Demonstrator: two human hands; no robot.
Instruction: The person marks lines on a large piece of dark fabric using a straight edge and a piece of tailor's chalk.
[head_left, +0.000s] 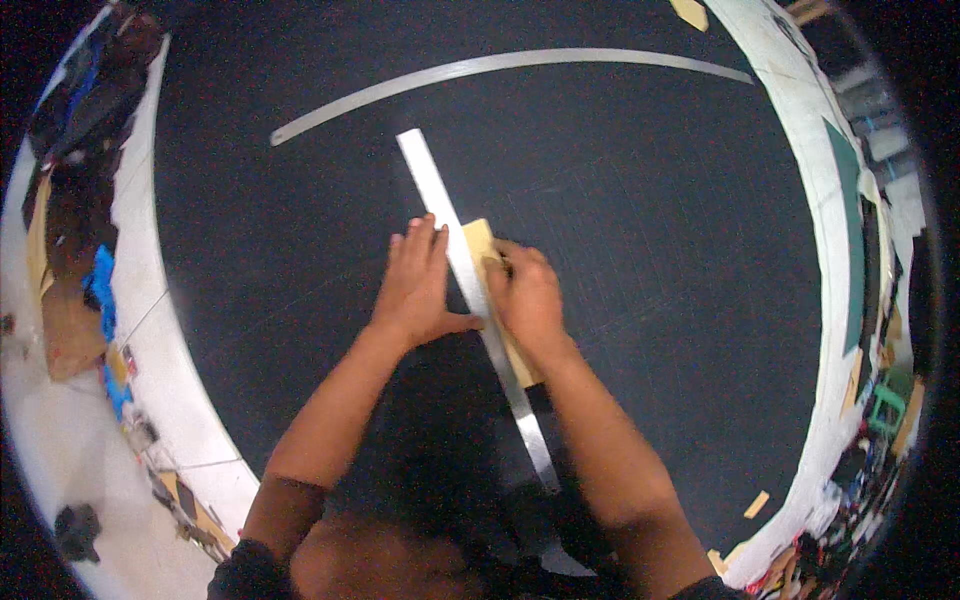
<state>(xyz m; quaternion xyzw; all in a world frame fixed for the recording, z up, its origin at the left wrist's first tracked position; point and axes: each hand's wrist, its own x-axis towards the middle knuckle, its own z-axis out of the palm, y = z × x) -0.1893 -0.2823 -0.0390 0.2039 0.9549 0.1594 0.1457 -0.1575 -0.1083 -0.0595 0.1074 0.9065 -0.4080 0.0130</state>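
A straight metal ruler (430,185) runs slantwise across the dark surface, its near end reaching toward my body. My left hand (412,285) lies flat on its left side, fingers stretched forward and thumb out to the right, touching the metal. Along the ruler's right edge lies a narrow yellow strip of board or foam (480,240), partly under the ruler. Over this strip is my right hand (528,300), its fingers curled and closed. Something small and dark shows at those fingers, but its kind is hidden.
A second long metal ruler (480,66) lies across the far part of the black mat (680,230). Yellow scraps (757,504) sit at the right. White floor (190,400) borders the mat; a green stool (887,408) and clutter stand at the right rim.
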